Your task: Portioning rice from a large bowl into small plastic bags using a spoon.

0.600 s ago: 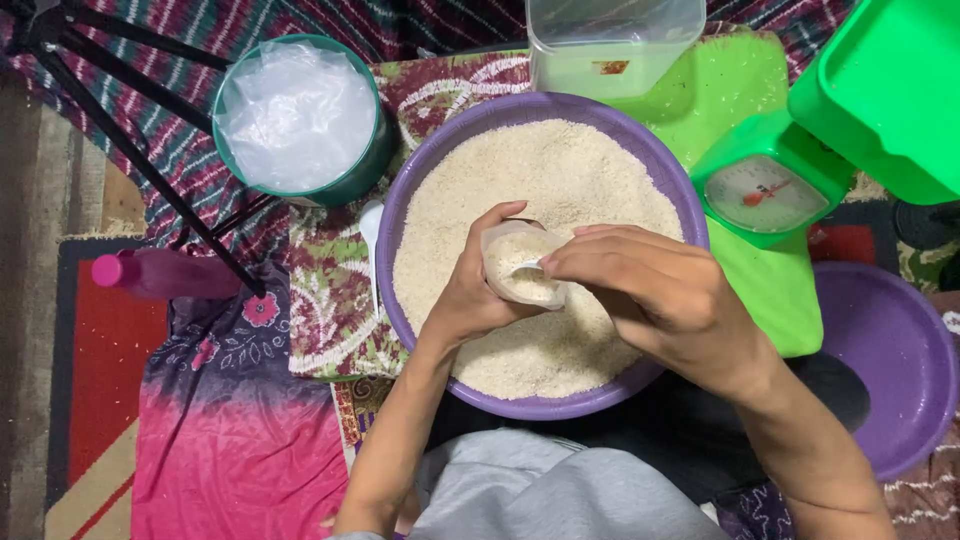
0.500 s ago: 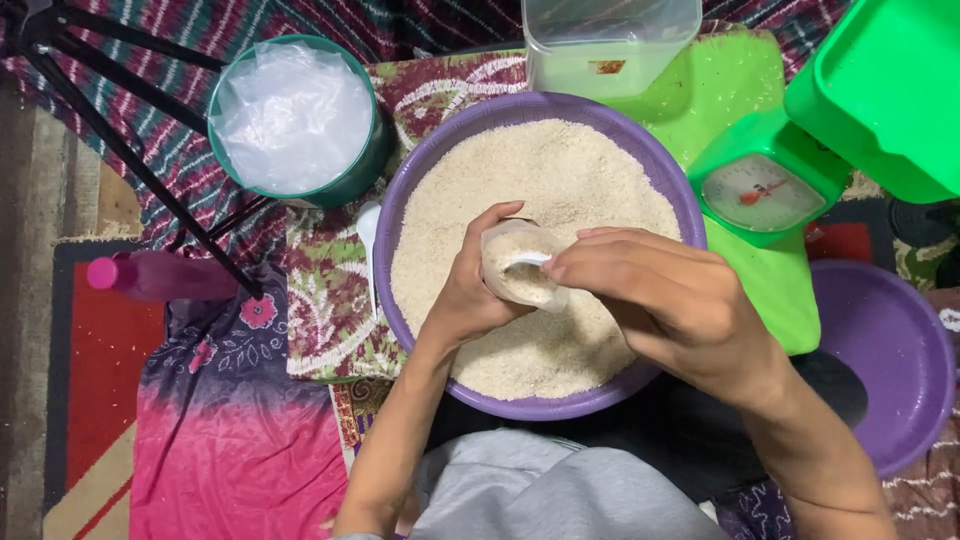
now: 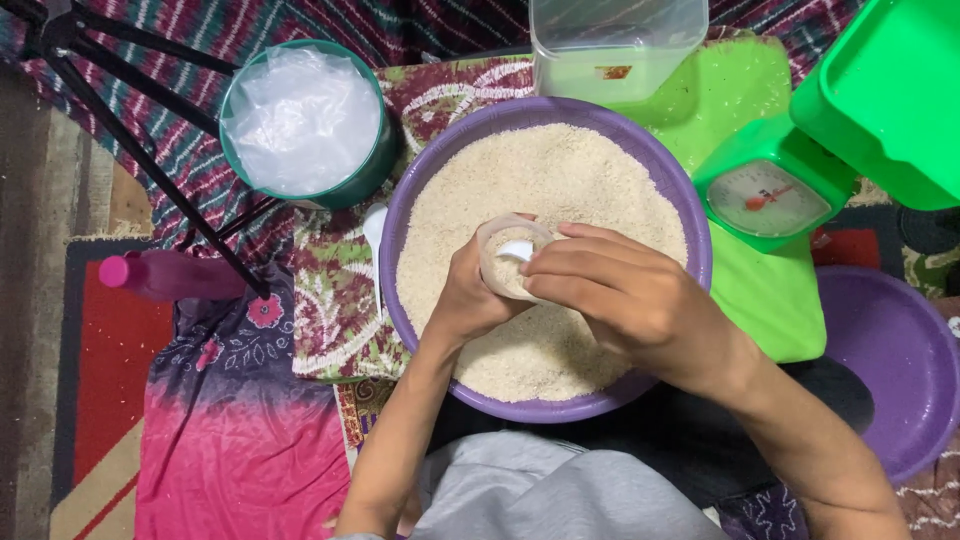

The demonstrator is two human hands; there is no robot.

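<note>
Centrally, hands [image 3: 620, 300] well inside basin rim [image 3: 400, 200].

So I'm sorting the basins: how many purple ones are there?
2: the rice-filled purple basin under both hands at centre, and an empty purple basin at the right edge, partly cut off.

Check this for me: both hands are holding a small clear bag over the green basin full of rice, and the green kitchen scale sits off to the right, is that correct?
Not quite: the basin full of rice is purple, not green, as the head view shows. The rest holds: the left hand and right hand hold a small clear bag over it, and the green kitchen scale sits to the right.
</note>
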